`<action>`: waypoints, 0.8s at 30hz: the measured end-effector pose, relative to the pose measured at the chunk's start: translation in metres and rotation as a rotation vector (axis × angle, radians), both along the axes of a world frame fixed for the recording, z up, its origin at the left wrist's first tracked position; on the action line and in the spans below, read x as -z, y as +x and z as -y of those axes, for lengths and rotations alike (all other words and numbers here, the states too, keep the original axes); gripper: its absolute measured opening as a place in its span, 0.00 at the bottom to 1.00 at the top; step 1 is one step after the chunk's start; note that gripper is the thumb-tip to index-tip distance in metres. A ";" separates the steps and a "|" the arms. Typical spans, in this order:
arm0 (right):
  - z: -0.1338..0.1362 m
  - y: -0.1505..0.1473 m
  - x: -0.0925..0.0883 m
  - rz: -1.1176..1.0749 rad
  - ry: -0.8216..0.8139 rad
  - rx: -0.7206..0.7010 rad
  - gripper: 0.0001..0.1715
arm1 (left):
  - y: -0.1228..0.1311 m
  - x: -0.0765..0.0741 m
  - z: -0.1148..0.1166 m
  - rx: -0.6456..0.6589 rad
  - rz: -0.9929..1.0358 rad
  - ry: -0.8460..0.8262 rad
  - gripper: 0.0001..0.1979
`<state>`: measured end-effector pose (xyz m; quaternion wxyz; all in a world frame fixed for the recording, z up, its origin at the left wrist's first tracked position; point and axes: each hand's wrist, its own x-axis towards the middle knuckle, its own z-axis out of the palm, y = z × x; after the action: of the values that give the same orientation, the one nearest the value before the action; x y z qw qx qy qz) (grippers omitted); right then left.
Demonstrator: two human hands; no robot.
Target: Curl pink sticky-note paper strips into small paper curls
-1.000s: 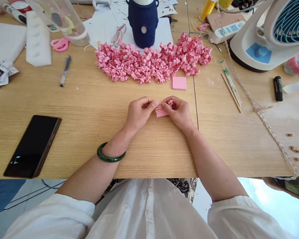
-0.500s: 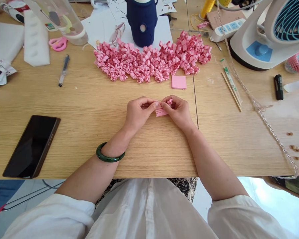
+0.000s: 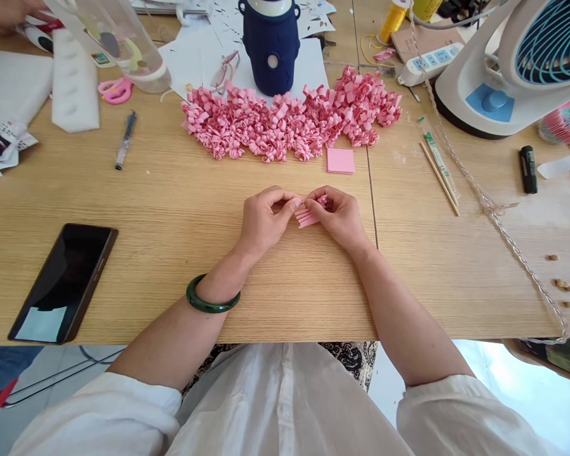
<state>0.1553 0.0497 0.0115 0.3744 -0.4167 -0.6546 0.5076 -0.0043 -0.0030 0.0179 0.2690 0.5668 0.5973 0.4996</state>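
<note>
A small piece of pink paper, cut into strips along its left side, is held between my two hands above the wooden table. My right hand pinches its body between thumb and fingers, and a curled pink bit shows by the fingers. With thumb and forefinger my left hand pinches at the upper strips; the tips hide exactly what they grip. Just beyond lies a short stack of flat pink paper pieces. Behind it spreads a long heap of curled pink paper flowers.
A dark blue bottle stands behind the heap. To the left are a phone, a pen and pink scissors. A fan, wooden sticks and a twisted cord occupy the right. Another person's hand appears top left.
My hands stay together on the pink paper, its strips now slightly more fanned apart. The view has shifted slightly. Another person's hand has come further in at the top left.
</note>
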 end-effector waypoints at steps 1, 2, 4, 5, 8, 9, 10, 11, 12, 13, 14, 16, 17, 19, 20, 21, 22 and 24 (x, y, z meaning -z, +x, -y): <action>0.000 0.000 0.000 0.004 0.001 0.001 0.07 | 0.000 -0.001 0.000 -0.009 -0.003 0.003 0.06; 0.000 0.000 0.000 0.006 0.002 0.002 0.07 | 0.001 -0.001 0.000 -0.019 -0.003 0.003 0.06; 0.000 0.000 -0.001 0.009 0.004 0.006 0.08 | 0.001 -0.001 0.000 -0.038 0.010 0.004 0.05; 0.000 0.000 -0.001 0.011 0.006 0.007 0.08 | 0.001 -0.001 0.000 -0.045 0.024 0.004 0.05; 0.000 0.001 -0.001 0.011 0.013 0.010 0.08 | 0.001 0.003 -0.001 -0.048 0.086 0.000 0.03; 0.000 0.001 -0.001 0.008 0.013 0.008 0.08 | 0.001 0.004 -0.002 -0.042 0.109 -0.005 0.03; 0.000 0.001 -0.001 0.005 0.012 0.005 0.09 | 0.001 0.005 -0.002 -0.034 0.129 -0.012 0.03; 0.000 0.001 -0.001 0.002 0.009 0.001 0.09 | 0.001 0.006 -0.002 -0.026 0.144 -0.019 0.03; 0.000 0.001 -0.001 0.002 0.007 -0.002 0.10 | 0.001 0.006 -0.003 -0.018 0.153 -0.027 0.03; 0.000 0.001 -0.001 0.002 0.006 -0.002 0.10 | 0.001 0.007 -0.003 -0.014 0.158 -0.035 0.04; 0.000 0.002 -0.001 0.005 0.006 0.001 0.10 | 0.001 0.007 -0.003 -0.011 0.161 -0.044 0.04; 0.000 0.002 -0.002 0.012 0.008 0.007 0.10 | 0.001 0.007 -0.003 -0.008 0.173 -0.058 0.04; 0.000 0.002 -0.002 0.016 0.008 0.009 0.10 | 0.001 0.007 -0.003 -0.008 0.182 -0.065 0.04; 0.000 0.002 -0.003 0.020 0.001 0.009 0.10 | 0.001 0.007 -0.003 -0.005 0.203 -0.077 0.05; 0.000 0.002 -0.003 0.020 -0.003 0.008 0.10 | 0.001 0.007 -0.003 -0.004 0.212 -0.080 0.05; 0.000 0.003 -0.003 0.019 -0.006 0.007 0.10 | 0.001 0.008 -0.004 -0.004 0.221 -0.083 0.05; -0.001 0.003 -0.003 0.016 -0.008 0.007 0.10 | 0.001 0.008 -0.004 -0.003 0.227 -0.084 0.05; -0.001 0.003 -0.003 0.011 -0.007 0.004 0.10 | 0.002 0.009 -0.004 0.000 0.236 -0.086 0.05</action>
<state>0.1582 0.0503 0.0143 0.3701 -0.4224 -0.6540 0.5068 -0.0028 0.0015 0.0092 0.3617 0.4919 0.5824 0.5367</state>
